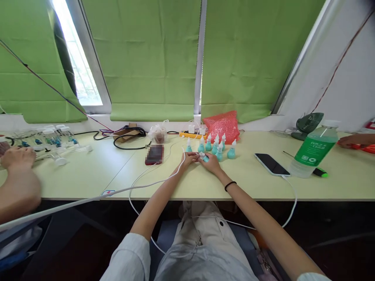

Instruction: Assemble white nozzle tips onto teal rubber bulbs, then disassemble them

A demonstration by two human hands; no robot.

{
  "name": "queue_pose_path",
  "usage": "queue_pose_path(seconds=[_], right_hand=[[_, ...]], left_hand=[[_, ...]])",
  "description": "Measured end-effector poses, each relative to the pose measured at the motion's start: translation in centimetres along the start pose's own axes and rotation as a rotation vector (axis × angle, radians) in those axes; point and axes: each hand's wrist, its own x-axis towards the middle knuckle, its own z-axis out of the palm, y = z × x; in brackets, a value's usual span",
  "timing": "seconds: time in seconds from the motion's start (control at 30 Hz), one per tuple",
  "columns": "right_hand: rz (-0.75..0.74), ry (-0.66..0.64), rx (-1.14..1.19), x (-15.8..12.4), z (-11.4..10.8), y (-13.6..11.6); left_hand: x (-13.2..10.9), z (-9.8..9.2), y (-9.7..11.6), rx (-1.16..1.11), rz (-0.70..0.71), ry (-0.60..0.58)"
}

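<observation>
Pointing leftward by its white tip, a small turquoise bulb-shaped bottle (206, 159), long axis slanted, being grasped between left hand (191, 158) and right hand (212, 164), over the pale-yellow worktop (199, 183), near upright matching bottles (231, 153).

Across the table (88, 179) from me, green blinds (146, 58) cover most of the window. Beneath them I see a red bubble-wrap bag (225, 127), an orange power strip (184, 135) with white plugs (191, 128) in it, a clear plastic bag (159, 132) and a coiled black cable (140, 132) by a cardboard box (124, 137). Nearer me lies a dark red phone (154, 155), its upper part blurred. To my right, a pale-cased phone (272, 164) lies plugged into a white cable (295, 201), near a green-labelled bottle (316, 148); behind that sits a dark green fan (309, 123). Clear vessels (52, 137) crowd the far left.
</observation>
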Motion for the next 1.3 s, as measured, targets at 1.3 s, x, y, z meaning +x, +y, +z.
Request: queue_pose_path(seconds=[1.3], right_hand=[[-0.109, -0.013, -0.037, -0.6, -0.1, -0.5]], left_hand=[[-0.3, -0.9, 1.7, 0.176, 0.010, -0.056]])
